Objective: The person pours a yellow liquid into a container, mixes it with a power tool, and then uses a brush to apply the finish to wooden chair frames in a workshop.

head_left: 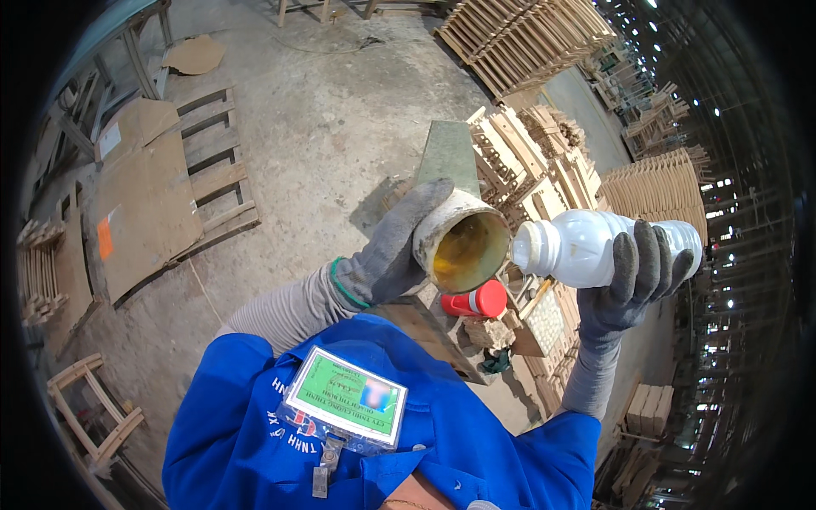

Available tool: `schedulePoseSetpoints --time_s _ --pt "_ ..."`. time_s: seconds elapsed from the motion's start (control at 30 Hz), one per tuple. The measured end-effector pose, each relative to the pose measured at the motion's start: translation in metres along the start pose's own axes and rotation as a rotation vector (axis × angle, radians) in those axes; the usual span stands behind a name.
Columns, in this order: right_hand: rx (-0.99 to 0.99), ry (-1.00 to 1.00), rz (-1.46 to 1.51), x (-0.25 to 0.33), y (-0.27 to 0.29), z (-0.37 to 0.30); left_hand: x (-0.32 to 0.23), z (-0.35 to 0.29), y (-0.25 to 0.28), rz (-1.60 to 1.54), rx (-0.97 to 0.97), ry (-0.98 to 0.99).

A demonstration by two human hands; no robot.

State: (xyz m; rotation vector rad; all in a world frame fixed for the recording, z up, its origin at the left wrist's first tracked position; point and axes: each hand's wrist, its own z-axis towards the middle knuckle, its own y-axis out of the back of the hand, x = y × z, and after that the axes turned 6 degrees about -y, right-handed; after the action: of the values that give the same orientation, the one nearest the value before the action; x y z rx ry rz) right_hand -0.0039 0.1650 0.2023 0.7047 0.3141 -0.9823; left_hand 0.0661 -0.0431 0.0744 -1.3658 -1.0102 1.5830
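In a grey glove, my left hand is wrapped round a whitish, stained cup, tilted so that its mouth faces right. Amber-yellow liquid or residue shows inside it. My right hand, gloved in grey too, grips a white plastic bottle lying almost level. The bottle's neck points left at the cup's mouth, with a narrow gap between the two. No stream of liquid can be made out. Below the cup is a red cylindrical container.
Stacked wooden parts stand on the right, beside a greenish board. Slatted wooden pieces are piled farther off. A cardboard sheet covers part of a pallet at left. A wooden frame lies lower left.
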Motion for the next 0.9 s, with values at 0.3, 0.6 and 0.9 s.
schedulePoseSetpoints --time_s 0.3,0.6,0.9 --pt "-0.004 -0.055 0.100 0.004 0.003 0.005 -0.004 -0.004 -0.007 -0.079 0.018 0.036" --pt "-0.018 -0.090 0.146 0.003 -0.002 0.002 0.007 -0.007 -0.004 0.258 0.063 -0.219" --pt "0.065 -0.106 0.178 0.000 -0.005 -0.010 0.006 0.004 -0.001 -0.090 0.046 0.016"
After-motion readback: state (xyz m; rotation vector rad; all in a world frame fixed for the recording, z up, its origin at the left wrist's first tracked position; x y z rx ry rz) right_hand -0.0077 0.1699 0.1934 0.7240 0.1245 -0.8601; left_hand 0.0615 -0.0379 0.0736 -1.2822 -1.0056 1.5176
